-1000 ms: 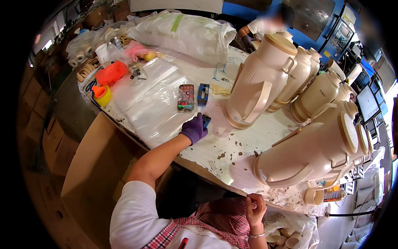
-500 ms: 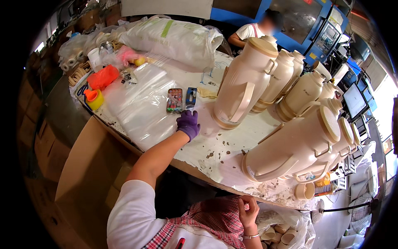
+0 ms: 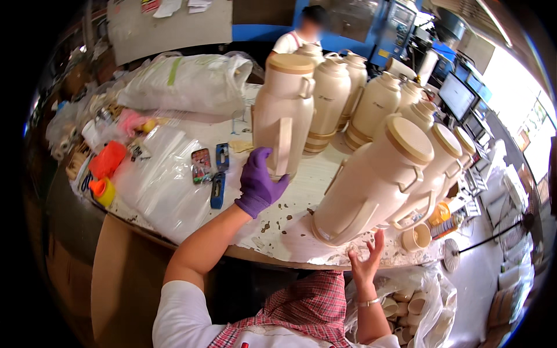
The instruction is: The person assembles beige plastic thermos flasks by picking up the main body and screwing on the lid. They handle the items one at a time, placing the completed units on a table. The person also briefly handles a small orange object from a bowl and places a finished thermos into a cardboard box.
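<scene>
My left hand (image 3: 259, 184), in a purple glove, is open, its thumb and fingers apart. It is beside the lower part of a tall cream thermos flask (image 3: 275, 130) with a side handle and a flat lid; whether the fingertips touch it I cannot tell. My bare right hand (image 3: 365, 264) is open, fingers spread upward, near the table edge below a second cream flask (image 3: 371, 180). Neither hand holds anything. Left of my gloved hand lie a blue oblong tool (image 3: 217, 191), another blue tool (image 3: 222, 156) and a bagged tray of small coloured pieces (image 3: 201, 165).
More cream flasks (image 3: 329, 98) crowd the right half of the table. Clear plastic bags (image 3: 159, 180), a yellow tape roll (image 3: 103, 193) and a stuffed white sack (image 3: 185, 84) lie left. A bag of cream rings (image 3: 406, 304) stands below right. A co-worker (image 3: 296, 37) is beyond.
My left hand has left the blue tools and moved right to the flask, its fingers opening. The lower blue tool now shows. My right hand has risen toward the table edge and spread. The view has shifted.
</scene>
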A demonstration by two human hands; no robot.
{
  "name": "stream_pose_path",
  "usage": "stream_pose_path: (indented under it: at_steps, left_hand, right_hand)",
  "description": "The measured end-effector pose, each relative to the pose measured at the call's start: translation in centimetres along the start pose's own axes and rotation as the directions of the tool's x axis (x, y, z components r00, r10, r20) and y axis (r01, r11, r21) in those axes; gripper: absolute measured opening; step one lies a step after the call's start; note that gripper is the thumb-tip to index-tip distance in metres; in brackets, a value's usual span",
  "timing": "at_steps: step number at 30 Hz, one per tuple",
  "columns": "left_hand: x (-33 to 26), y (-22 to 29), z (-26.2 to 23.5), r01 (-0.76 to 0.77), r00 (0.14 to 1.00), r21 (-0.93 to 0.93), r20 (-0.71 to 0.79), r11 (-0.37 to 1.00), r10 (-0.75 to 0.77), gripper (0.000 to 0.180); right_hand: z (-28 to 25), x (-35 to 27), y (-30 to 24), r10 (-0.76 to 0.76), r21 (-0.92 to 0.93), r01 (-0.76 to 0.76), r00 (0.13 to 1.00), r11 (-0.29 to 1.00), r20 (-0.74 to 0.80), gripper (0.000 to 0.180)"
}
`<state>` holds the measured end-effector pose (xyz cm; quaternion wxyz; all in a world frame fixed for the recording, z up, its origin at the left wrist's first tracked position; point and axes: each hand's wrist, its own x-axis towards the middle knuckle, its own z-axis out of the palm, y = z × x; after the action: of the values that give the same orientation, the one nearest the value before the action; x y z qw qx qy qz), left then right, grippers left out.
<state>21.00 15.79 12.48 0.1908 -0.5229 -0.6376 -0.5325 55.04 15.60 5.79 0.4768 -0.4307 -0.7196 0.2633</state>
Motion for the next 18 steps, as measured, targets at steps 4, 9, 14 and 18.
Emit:
stream_pose_path:
  at_steps: [4,9,14,18]
  left_hand:
    - [1.6,-3.4,2.5,0.378,0.871,-0.138,0.389,0.915,-0.301,0.025]
    - [1.8,-7.6,2.3,0.256,0.961,-0.202,0.162,0.945,-0.225,0.034]
    - [0.7,-7.5,-0.2,0.277,0.913,-0.386,-0.180,0.880,-0.366,0.051]
    - [-1.6,-6.2,-3.1,0.237,0.952,-0.378,-0.093,0.895,-0.292,0.046]
  right_hand:
    - [4.3,2.4,2.2,-0.058,0.059,0.061,0.997,0.996,-0.050,0.105]
    - [10.2,5.9,-0.4,-0.173,-0.062,0.171,0.985,0.983,-0.028,0.105]
    - [18.2,9.3,-2.6,-0.218,0.004,0.219,0.971,0.976,0.101,0.093]
    - [19.7,11.8,-1.8,-0.286,0.084,0.276,0.880,0.958,0.380,0.083]
